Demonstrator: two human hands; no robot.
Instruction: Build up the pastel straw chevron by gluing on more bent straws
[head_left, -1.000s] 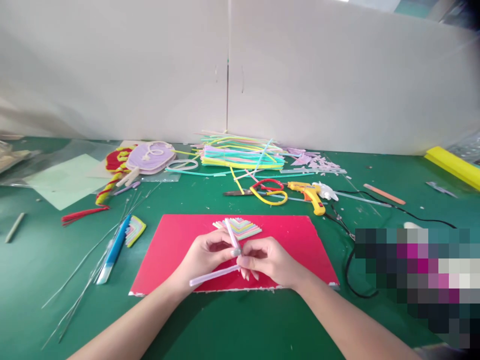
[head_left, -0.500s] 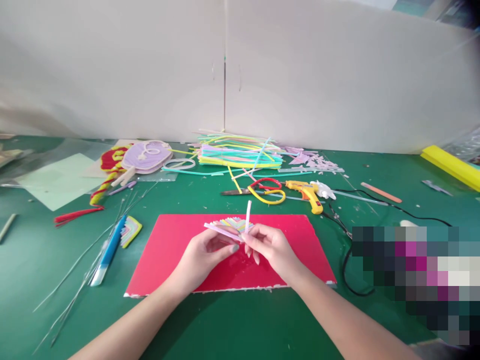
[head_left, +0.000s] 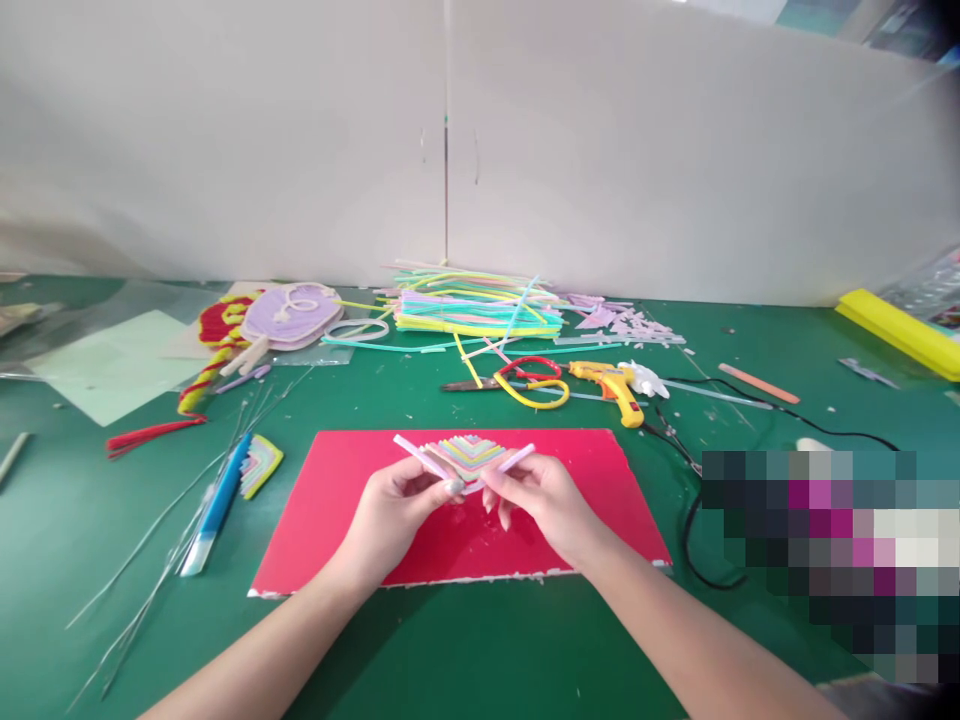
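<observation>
A pale pink pipe cleaner (head_left: 417, 455) is bent into a wide V between my hands. My left hand (head_left: 401, 510) pinches its left part between thumb and fingers. At the other side, my right hand (head_left: 536, 500) grips the right part, whose end sticks out up and to the right. Just behind the fingertips lies a striped piece of nested V-shaped pastel pipe cleaners (head_left: 466, 452) on the red board (head_left: 330, 530). Fingers hide its lower edge, so I cannot tell whether the held strip touches it.
Behind the board lie scissors (head_left: 536, 385), a yellow glue gun (head_left: 611, 388) and a heap of pipe cleaners (head_left: 476, 312). To the left are a blue-handled tool (head_left: 225, 500), thin wires (head_left: 150, 550), another striped piece (head_left: 261, 465) and a lilac fan-shaped craft (head_left: 292, 318).
The pink strip's right end has tipped from upright to slanting right, and its left end now points more upward. Both hands have stayed nearly in place.
</observation>
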